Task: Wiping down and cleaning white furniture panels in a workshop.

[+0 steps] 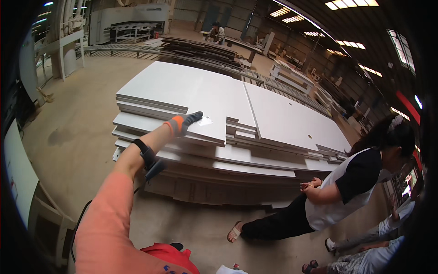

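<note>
My left hand (188, 122), in a grey and orange work glove, reaches out over a stack of white panels (178, 84). Its dark fingers are stretched out across the top panel's near left part, beside a small shiny label (205, 121). The hand seems to rest on the panel, though the contact is partly hidden. A black strap with a dark device (148, 157) circles my forearm below the glove. An orange sleeve covers my upper arm. My right hand does not show.
A person (344, 187) in a white and black top stands right of the stack, hands together. More people's legs (365, 233) show at the lower right. Behind the stack lie dark boards (200, 52) and a roller conveyor (296, 93). A pale panel (18, 169) leans at left.
</note>
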### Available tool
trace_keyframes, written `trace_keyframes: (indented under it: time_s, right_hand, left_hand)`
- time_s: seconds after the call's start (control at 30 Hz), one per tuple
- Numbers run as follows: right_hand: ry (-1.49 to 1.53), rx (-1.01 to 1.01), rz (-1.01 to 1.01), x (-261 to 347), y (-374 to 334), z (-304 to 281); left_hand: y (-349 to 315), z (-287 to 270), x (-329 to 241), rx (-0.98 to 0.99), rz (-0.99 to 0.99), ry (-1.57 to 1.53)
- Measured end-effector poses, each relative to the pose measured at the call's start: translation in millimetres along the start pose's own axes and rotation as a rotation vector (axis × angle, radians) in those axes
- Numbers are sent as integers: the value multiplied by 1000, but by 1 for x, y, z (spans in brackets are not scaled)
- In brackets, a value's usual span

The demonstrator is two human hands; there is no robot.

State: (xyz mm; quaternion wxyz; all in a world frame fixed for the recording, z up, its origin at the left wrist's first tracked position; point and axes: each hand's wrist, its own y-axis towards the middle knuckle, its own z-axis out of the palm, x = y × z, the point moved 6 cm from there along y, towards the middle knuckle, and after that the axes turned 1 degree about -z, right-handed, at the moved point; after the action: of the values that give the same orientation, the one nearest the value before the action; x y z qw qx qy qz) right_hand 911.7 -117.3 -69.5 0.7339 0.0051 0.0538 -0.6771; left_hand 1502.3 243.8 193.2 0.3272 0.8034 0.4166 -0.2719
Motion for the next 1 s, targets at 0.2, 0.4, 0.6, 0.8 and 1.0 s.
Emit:
trace_keyframes:
  time_s: [0.2, 0.4, 0.6, 0.8, 1.0]
  right_hand:
    - [-560, -544, -309, -23, 30, 69]
    - [-659, -607, -414, -34, 34, 125]
    - [-629, -701, -584, -35, 52, 145]
    - [-1055, -495, -541, -43, 31, 139]
    - [-853, -495, -801, -77, -62, 178]
  left_hand:
    - [37, -44, 50, -66, 63, 756]
    - [-7, -76, -47, -731, -9, 91]
    - [-160, 224, -141, 795, -63, -589]
    - [-336, 396, -209, 1431, -368, -1539]
    - [-372, 372, -325, 1582, -315, -1194]
